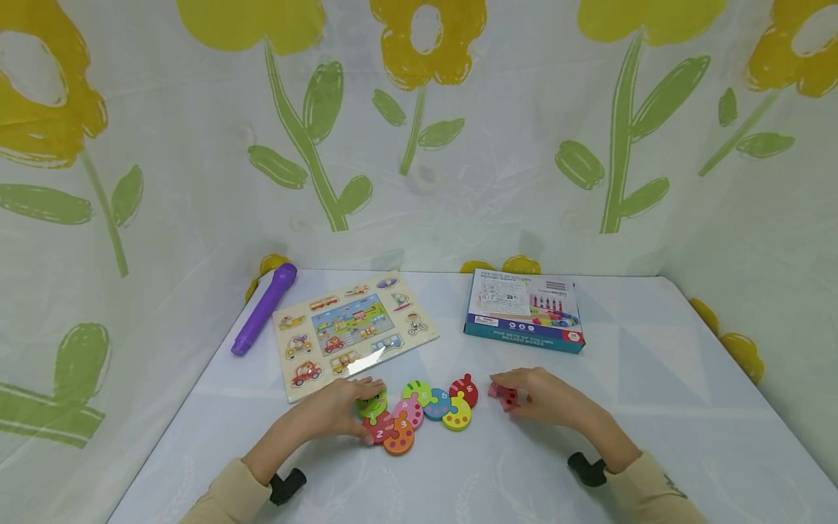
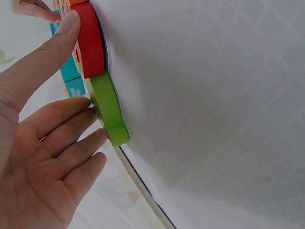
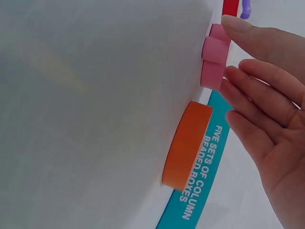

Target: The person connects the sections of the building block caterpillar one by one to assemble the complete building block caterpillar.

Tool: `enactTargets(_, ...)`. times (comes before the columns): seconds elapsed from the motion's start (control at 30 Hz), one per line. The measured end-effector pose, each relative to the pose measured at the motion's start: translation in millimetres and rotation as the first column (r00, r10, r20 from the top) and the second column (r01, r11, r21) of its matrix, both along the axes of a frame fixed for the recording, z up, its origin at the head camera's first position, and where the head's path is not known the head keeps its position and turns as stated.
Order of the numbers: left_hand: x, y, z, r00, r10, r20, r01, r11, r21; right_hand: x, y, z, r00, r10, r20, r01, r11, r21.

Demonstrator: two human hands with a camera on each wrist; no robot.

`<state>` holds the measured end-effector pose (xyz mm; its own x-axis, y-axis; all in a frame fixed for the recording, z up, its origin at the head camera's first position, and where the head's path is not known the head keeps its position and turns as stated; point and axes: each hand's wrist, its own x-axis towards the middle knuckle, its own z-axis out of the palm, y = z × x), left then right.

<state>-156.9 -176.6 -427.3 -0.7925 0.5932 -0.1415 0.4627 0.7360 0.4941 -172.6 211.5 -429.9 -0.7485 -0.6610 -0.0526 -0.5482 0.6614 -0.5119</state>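
Observation:
My left hand spans the left end of a wooden number caterpillar puzzle on the table. Its thumb rests on the red piece numbered 2, its fingertips against the green head piece. From there, joined round pieces numbered 3 to 8 run rightward, among them the orange piece, the blue piece and the red end piece. Right of that end, my right hand pinches a pink puzzle piece between thumb and fingers. Another orange piece shows near it in the right wrist view.
Behind the left hand lies a wooden vehicle puzzle board. A purple stick-shaped toy is at the far left. A boxed bead set lies at the back right. A flower-print cloth hangs behind the white table.

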Motion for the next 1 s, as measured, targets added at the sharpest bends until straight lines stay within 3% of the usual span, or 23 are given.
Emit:
enactTargets(0.53, 0.6, 0.3, -0.4, 0.999, -0.019, -0.030, 0.020, 1.000, 0.009, -1.7, 7.9, -4.6, 1.000, 0.005, -0.007, -0.005, 1.000, -0.013)
enactTargets(1.0, -1.0, 0.1, -4.4, 0.998, -0.028, -0.047, 0.028, 1.000, 0.006, -6.9, -4.2, 1.6, 0.999, -0.001, -0.054, -0.001, 0.999, -0.037)
